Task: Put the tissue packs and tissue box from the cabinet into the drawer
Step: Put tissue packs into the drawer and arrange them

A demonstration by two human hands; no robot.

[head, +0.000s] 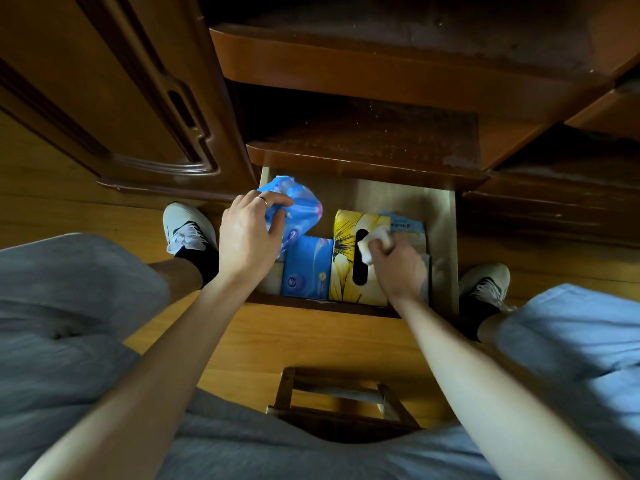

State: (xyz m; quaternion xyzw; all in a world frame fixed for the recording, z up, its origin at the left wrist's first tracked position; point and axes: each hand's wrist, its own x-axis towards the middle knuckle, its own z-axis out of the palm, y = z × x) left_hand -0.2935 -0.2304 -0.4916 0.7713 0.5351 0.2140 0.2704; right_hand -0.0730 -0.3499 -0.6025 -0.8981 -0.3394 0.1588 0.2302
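Observation:
The open wooden drawer (445, 216) sits below the cabinet shelves. Inside it lie a yellow flowered tissue box (346, 265), a flat blue tissue pack (306, 268) to its left, and a bluish pack (407, 225) behind the box. My left hand (249, 233) grips a crumpled blue tissue pack (301, 209) over the drawer's back left corner. My right hand (398, 265) pinches a white tissue (372, 242) at the box's oval slot.
The cabinet's lower shelf (363, 143) and upper shelf (398, 53) are dark above the drawer. A cabinet door (114, 98) stands open at left. A wooden stool (343, 403) is under me, and my shoes (188, 226) flank the drawer on the wooden floor.

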